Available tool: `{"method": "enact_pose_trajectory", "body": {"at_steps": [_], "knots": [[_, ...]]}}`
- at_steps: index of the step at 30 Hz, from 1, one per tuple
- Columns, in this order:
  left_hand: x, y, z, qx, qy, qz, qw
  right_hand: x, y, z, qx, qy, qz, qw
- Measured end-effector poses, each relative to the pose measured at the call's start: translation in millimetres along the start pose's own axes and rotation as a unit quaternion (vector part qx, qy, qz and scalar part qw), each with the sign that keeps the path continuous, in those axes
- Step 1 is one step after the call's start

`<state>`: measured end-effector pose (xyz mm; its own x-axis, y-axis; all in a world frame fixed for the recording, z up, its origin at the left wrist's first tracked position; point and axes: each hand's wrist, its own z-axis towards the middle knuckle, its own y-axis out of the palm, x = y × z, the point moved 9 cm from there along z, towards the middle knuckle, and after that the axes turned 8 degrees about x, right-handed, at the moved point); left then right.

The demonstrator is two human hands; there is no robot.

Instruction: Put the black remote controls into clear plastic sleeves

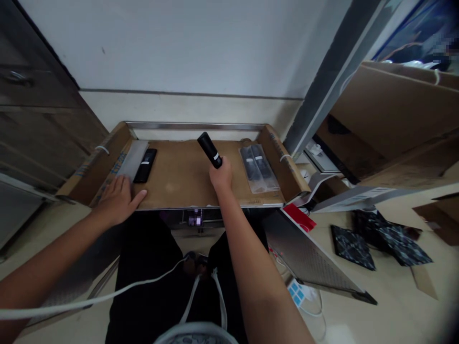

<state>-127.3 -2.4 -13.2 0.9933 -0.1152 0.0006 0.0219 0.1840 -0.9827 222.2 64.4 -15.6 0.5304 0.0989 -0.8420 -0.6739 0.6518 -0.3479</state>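
Note:
In my right hand (221, 176) is a slim black oblong device (207, 143) with a small white label; my fingers close round its lower end and it tilts up to the left. My left hand (120, 198) lies with fingers stretched on the near end of some translucent plastic sleeves (134, 155), its thumb spread apart. Just right of the sleeves a similar black device (145, 166) lies flat on the cardboard-lined tray (179, 184). At the tray's right side, a clear plastic bag (263, 184) holds two more dark devices side by side.
Folded cardboard walls (283, 155) edge the tray at both ends. A large cardboard box (401, 119) stands at the right. Dark patterned packets (353, 246) and a blue-and-white item (296, 292) lie on the floor. A white cable (143, 283) crosses my lap.

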Motion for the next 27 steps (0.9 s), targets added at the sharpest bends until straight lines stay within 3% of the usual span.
{"method": "enact_pose_trajectory", "body": {"at_steps": [3,8,10,12,14,16,19,21,24,27], "knots": [[-4.8,4.7,-10.8,0.033,-0.049,-0.014,0.998,0.0,0.8,-0.4,-0.005,0.001,-0.005,1.0],[0.8,5.9,-19.8,0.015,-0.045,-0.005,0.999,-0.7,-1.0,-0.4,-0.003,0.003,-0.007,1.0],[5.0,-7.9,-19.6,0.044,-0.038,-0.007,0.998,-2.0,-2.0,-0.8,-0.002,0.003,-0.01,1.0],[16.3,-31.4,-18.5,0.107,-0.019,-0.023,0.994,-4.2,-2.2,-1.7,-0.006,0.008,-0.014,1.0],[35.2,-53.9,-17.8,0.176,0.011,-0.065,0.982,-6.3,-1.6,-3.4,-0.016,0.02,-0.014,1.0],[58.5,-61.9,-15.4,0.21,0.041,-0.134,0.968,-8.3,-1.1,-5.1,-0.028,0.034,-0.007,0.999],[95.8,-42.8,-7.9,0.194,0.086,-0.23,0.95,-10.5,-0.5,-6.7,-0.046,0.041,0.003,0.998],[112.4,-24.0,-3.7,0.187,0.093,-0.239,0.948,-10.2,0.5,-7.2,-0.059,0.038,0.003,0.998],[116.9,-8.5,-1.9,0.208,0.059,-0.202,0.955,-8.7,5.6,-9.8,-0.082,0.029,0.006,0.996],[113.1,-7.8,-5.4,0.216,0.041,-0.192,0.957,-17.9,15.4,-16.5,-0.104,-0.02,0.021,0.994]]}}
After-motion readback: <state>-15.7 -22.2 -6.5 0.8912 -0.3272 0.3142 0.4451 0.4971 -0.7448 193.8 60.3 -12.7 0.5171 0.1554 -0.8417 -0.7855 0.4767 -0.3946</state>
